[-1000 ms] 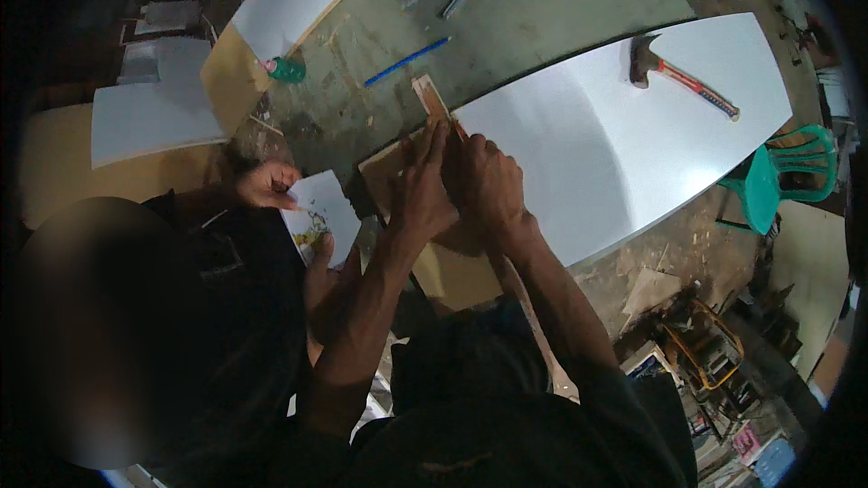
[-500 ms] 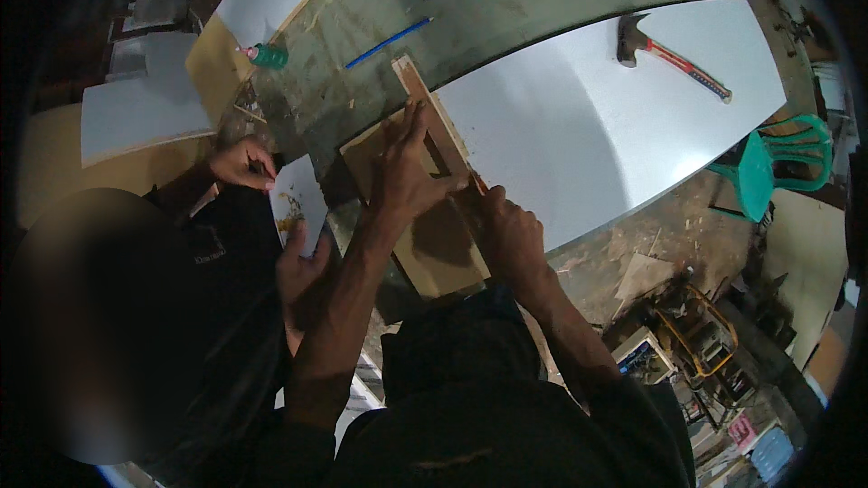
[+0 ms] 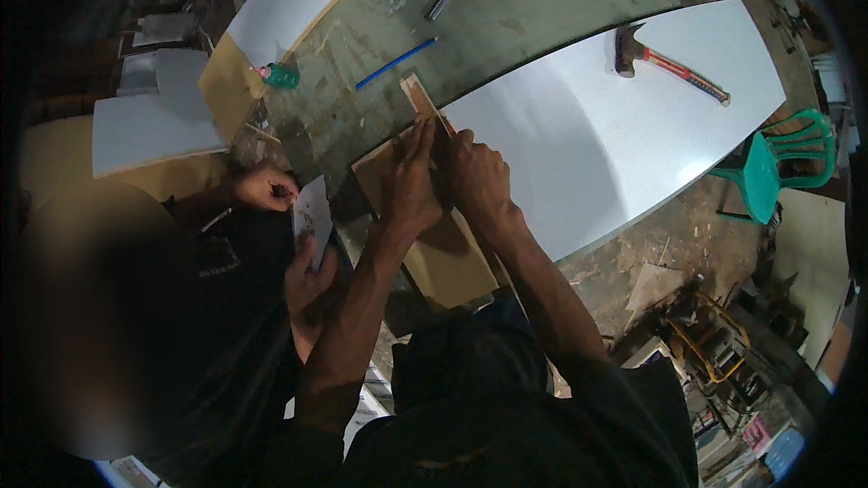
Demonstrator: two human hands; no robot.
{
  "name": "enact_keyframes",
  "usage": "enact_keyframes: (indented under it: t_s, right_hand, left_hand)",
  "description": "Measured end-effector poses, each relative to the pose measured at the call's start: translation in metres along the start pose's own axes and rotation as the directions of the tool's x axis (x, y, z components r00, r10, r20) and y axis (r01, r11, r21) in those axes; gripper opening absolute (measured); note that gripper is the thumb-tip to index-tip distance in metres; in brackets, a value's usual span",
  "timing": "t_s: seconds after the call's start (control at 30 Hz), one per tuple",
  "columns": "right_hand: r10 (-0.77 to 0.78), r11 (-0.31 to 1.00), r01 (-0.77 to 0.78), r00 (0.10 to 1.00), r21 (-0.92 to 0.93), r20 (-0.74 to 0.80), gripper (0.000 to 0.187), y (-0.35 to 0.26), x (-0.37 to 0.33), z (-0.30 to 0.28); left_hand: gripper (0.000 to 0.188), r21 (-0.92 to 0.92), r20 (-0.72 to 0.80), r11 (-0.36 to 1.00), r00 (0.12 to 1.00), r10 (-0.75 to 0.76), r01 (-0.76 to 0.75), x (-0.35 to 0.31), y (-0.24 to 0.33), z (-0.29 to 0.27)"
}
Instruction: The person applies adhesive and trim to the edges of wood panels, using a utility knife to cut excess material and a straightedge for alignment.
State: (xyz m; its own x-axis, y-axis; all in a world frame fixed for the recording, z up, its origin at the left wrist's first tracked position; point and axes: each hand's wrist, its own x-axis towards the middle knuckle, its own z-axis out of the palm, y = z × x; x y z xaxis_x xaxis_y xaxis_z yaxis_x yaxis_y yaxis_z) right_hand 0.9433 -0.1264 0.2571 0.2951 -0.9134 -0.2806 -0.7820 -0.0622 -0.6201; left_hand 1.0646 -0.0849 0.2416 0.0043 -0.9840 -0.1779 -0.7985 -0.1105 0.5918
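- So our wooden strip [image 3: 415,95] lies beside the big white panel [image 3: 542,145] and the brown board [image 3: 452,276], far end poking out over the table [image 3: 561,0].
- Our left hand [image 3: 410,192] has fingers stretched along it; can't tell if the thumb's gripping.
- Our right hand [image 3: 479,179] is closed around an orange tool [image 3: 449,126], mostly hidden, at the strip's edge.
- We'd guess we're scraping or trimming that edge; next move probably calls for steady pressure, left fingers well clear.
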Motion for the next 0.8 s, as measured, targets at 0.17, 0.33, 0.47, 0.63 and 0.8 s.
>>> enact_keyframes:
  t_s: [0.17,0.33,0.47,0.63,0.8]
  right_hand:
    - [-0.018,0.996,0.022,0.998,-0.089,0.053,0.034,0.002,0.004,0.001]
    - [-0.045,0.989,0.048,0.999,-0.138,0.024,0.032,0.0,0.009,0.008]
    - [-0.011,0.981,0.026,0.997,-0.192,0.077,0.031,0.002,-0.009,-0.001]
    - [0.096,0.977,-0.063,0.983,-0.206,0.155,0.024,0.033,-0.079,-0.006]
    - [0.095,0.99,-0.08,0.987,-0.116,0.13,0.021,0.03,-0.088,-0.015]
  left_hand:
    - [0.1,-0.077,0.029,0.995,0.997,-0.065,0.067,-0.004,0.011,-0.007]
    - [0.101,-0.067,-0.013,0.998,1.0,0.02,-0.021,-0.003,0.0,-0.001]
    - [0.103,0.001,0.004,1.0,1.0,0.013,-0.013,-0.004,-0.004,0.002]
    - [0.112,0.106,0.0,0.992,0.997,-0.073,0.073,0.0,0.007,0.002]
    - [0.12,0.048,0.028,0.997,0.998,-0.063,0.062,0.003,-0.001,0.003]
